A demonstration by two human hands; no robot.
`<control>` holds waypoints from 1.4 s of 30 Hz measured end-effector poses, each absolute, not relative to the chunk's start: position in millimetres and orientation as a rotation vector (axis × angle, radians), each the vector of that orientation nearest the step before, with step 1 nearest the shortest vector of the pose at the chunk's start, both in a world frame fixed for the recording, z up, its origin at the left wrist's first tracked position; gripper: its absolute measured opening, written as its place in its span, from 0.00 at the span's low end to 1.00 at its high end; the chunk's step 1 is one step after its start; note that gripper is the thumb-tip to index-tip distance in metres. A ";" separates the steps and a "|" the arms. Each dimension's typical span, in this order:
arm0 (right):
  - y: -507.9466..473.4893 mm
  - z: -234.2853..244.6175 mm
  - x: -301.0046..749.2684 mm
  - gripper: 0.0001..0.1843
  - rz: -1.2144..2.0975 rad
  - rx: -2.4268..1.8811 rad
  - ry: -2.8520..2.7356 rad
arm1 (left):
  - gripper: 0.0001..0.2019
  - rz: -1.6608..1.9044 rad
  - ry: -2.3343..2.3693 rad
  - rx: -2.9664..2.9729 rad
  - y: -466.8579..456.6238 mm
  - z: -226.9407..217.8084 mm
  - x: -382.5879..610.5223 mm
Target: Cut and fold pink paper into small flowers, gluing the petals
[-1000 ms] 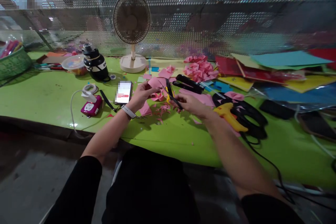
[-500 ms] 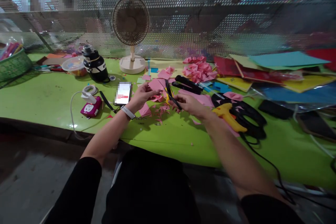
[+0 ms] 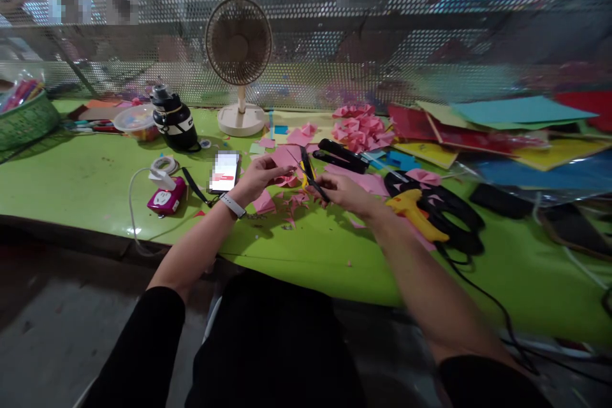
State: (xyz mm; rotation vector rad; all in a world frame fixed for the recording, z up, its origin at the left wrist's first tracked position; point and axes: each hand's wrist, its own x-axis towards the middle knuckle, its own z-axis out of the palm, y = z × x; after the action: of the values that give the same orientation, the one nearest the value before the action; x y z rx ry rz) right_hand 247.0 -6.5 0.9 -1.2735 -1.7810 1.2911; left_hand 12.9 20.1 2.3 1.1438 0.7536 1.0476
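Ok so our right hand [image 3: 340, 190] gripped scissors [image 3: 318, 189] slanting away-left toward pink paper [image 3: 283, 156] by our left hand [image 3: 258, 178], whose grip we couldn't tell.

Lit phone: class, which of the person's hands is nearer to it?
Left: the left hand is just right of the lit phone; the right hand is farther right, holding scissors.
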 end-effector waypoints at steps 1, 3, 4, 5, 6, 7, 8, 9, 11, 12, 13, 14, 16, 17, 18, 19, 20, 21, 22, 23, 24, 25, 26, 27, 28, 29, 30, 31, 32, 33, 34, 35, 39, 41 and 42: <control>-6.4 1.1 247.1 0.25 1.295 -1.275 -1.785 | 0.15 1.042 0.753 1.146 20.6 1.9 12.6; -6.6 1.2 247.3 0.24 1.291 -1.278 -1.787 | 0.15 1.037 0.746 1.152 21.4 1.1 11.8; -6.8 1.2 247.3 0.25 1.288 -1.280 -1.784 | 0.15 1.036 0.744 1.153 21.8 0.6 11.4; -7.0 1.0 247.2 0.25 1.289 -1.279 -1.780 | 0.15 1.036 0.744 1.154 22.2 -0.1 11.1; -7.3 0.8 247.1 0.25 1.289 -1.278 -1.776 | 0.15 1.036 0.745 1.153 22.6 -0.8 10.8; -7.5 0.5 246.8 0.26 1.288 -1.277 -1.775 | 0.15 1.037 0.745 1.153 23.1 -1.6 10.5; -7.7 0.2 246.5 0.26 1.284 -1.277 -1.773 | 0.16 1.037 0.744 1.155 23.5 -2.5 10.3; -7.8 0.0 246.2 0.26 1.276 -1.277 -1.773 | 0.16 1.035 0.739 1.158 24.0 -3.2 10.1; -8.1 0.1 245.1 0.26 1.248 -1.273 -1.778 | 0.16 1.038 0.731 1.158 24.8 -4.1 10.0; -8.3 0.7 244.4 0.27 1.233 -1.270 -1.778 | 0.16 1.039 0.729 1.154 25.1 -4.1 9.9; -8.6 1.6 243.6 0.27 1.223 -1.269 -1.775 | 0.15 1.041 0.729 1.146 25.1 -3.8 9.9; -8.8 2.8 242.8 0.28 1.221 -1.273 -1.768 | 0.15 1.042 0.730 1.138 25.0 -3.3 9.9; -9.2 5.3 241.7 0.29 1.231 -1.290 -1.755 | 0.15 1.040 0.733 1.129 24.5 -1.8 9.8; -9.1 6.3 241.4 0.29 1.230 -1.299 -1.752 | 0.15 1.039 0.736 1.129 24.2 -0.9 9.7; -8.8 6.8 241.5 0.29 1.224 -1.305 -1.757 | 0.15 1.038 0.740 1.129 23.9 0.0 9.6; -8.3 6.7 241.9 0.30 1.211 -1.308 -1.765 | 0.15 1.035 0.745 1.130 23.5 0.8 9.6; -7.6 6.1 242.4 0.30 1.194 -1.309 -1.773 | 0.15 1.033 0.749 1.129 23.2 1.5 9.6; -7.0 5.0 243.0 0.30 1.178 -1.308 -1.779 | 0.16 1.033 0.751 1.125 22.8 2.1 9.6; -6.5 3.6 243.6 0.31 1.169 -1.304 -1.781 | 0.16 1.032 0.751 1.120 22.4 2.6 9.7; -6.2 2.2 244.1 0.31 1.168 -1.299 -1.778 | 0.16 1.034 0.751 1.115 22.1 3.0 9.8; -6.1 0.9 244.5 0.31 1.170 -1.291 -1.769 | 0.15 1.033 0.753 1.112 21.8 3.3 10.0; -6.2 -0.1 244.7 0.31 1.171 -1.283 -1.757 | 0.15 1.033 0.755 1.110 21.6 3.5 10.1; -6.4 -0.8 244.7 0.30 1.174 -1.276 -1.745 | 0.15 1.032 0.759 1.107 21.5 3.4 10.2; -6.6 -1.1 244.7 0.30 1.175 -1.272 -1.735 | 0.14 1.031 0.762 1.106 21.6 3.3 10.3; -6.8 -1.0 244.6 0.30 1.175 -1.271 -1.728 | 0.14 1.031 0.765 1.104 21.7 3.0 10.2; -6.9 -0.8 244.5 0.30 1.176 -1.275 -1.724 | 0.13 1.032 0.763 1.104 21.9 2.6 10.1; -6.8 -0.4 244.5 0.30 1.179 -1.282 -1.724 | 0.13 1.032 0.760 1.104 22.2 2.2 9.8; -6.6 -0.1 244.5 0.30 1.185 -1.291 -1.725 | 0.13 1.030 0.758 1.105 22.5 1.8 9.4; -6.3 0.0 244.6 0.30 1.194 -1.298 -1.725 | 0.14 1.023 0.760 1.105 22.7 1.5 8.9; -5.9 -0.1 244.7 0.30 1.200 -1.301 -1.724 | 0.14 1.012 0.762 1.105 23.0 1.4 8.4; -5.5 -0.4 245.0 0.30 1.202 -1.298 -1.722 | 0.15 0.997 0.763 1.105 23.3 1.3 7.9; -5.1 -0.9 245.3 0.30 1.200 -1.293 -1.721 | 0.16 0.983 0.762 1.102 23.6 1.2 7.5; -3.6 -4.4 247.0 0.29 1.176 -1.285 -1.713 | 0.19 1.032 0.730 1.009 24.7 0.7 7.4; -2.8 -6.4 248.0 0.29 1.193 -1.284 -1.709 | 0.18 1.087 0.740 0.961 25.1 0.2 7.9; -2.4 -7.2 248.5 0.28 1.205 -1.281 -1.707 | 0.18 1.104 0.755 0.956 25.1 0.0 8.1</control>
State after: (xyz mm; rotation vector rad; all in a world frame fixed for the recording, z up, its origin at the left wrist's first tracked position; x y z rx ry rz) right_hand 248.5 -2.4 -7.2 -1.2807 -1.7074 1.2049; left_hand 8.1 25.1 0.0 0.9556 0.7551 1.1038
